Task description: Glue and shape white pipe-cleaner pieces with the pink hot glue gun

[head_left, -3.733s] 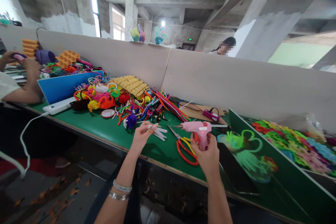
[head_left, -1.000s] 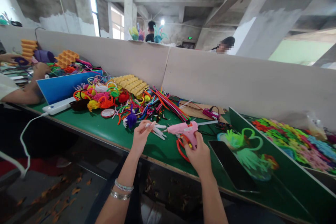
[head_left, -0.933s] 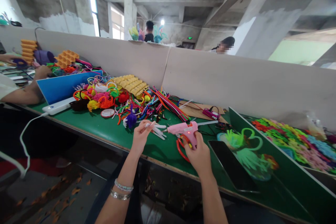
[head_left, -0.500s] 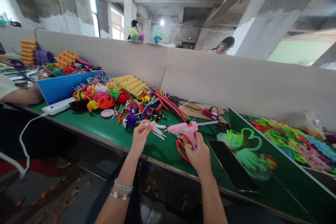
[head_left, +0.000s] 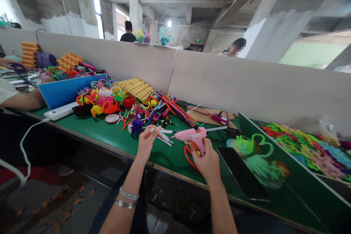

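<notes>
My left hand (head_left: 148,139) is closed, pinching a small bunch of white pipe cleaners (head_left: 165,138) whose ends fan out to the right. A pink hot glue gun (head_left: 192,136) is gripped in my right hand (head_left: 205,159), with a clear glue stick poking out of its back. Its nozzle points left, close to the white ends; whether it touches them I cannot tell. Beneath the glue gun lie red-handled scissors (head_left: 189,157) on the green tabletop (head_left: 161,157). A purple fuzzy piece (head_left: 136,125) rests just beyond my left hand.
Left of centre, colourful pipe-cleaner pieces (head_left: 109,104) are heaped beside a yellow egg-crate tray (head_left: 138,88). A white power strip (head_left: 61,111) sits near the edge. To the right are a black phone (head_left: 241,173) and a leaning green board (head_left: 296,175). A co-worker's arm (head_left: 24,98) shows at left.
The glue gun has shifted very slightly left, its nozzle a touch nearer the white pipe cleaners. Beyond the partition, a person in black has moved left into fuller view.
</notes>
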The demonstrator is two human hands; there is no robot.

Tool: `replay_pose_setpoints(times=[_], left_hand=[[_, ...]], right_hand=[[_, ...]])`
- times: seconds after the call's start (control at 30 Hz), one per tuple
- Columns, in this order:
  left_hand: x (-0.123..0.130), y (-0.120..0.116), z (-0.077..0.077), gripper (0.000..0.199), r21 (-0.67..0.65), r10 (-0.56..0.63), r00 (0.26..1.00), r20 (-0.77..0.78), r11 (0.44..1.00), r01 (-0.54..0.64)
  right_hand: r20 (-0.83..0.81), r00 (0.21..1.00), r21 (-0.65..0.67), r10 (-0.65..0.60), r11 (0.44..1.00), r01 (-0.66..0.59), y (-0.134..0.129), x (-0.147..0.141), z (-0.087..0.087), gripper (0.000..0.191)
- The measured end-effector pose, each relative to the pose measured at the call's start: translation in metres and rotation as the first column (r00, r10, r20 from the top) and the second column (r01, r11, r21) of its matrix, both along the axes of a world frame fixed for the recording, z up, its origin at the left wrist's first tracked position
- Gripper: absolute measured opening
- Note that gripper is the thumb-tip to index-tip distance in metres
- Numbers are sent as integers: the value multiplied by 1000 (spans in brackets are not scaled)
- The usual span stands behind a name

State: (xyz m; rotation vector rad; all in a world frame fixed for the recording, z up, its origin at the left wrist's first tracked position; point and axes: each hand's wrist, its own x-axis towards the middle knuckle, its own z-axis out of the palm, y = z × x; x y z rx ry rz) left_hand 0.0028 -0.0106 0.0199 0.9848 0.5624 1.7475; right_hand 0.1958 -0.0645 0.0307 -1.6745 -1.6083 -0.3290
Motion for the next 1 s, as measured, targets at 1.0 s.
replay_pose_setpoints(times=[1.0], left_hand=[[-5, 5, -1, 20, -118, 46, 982, 182, 993, -25]], right_hand=[[3, 968, -225, -252, 943, 246, 10, 41, -6, 43]])
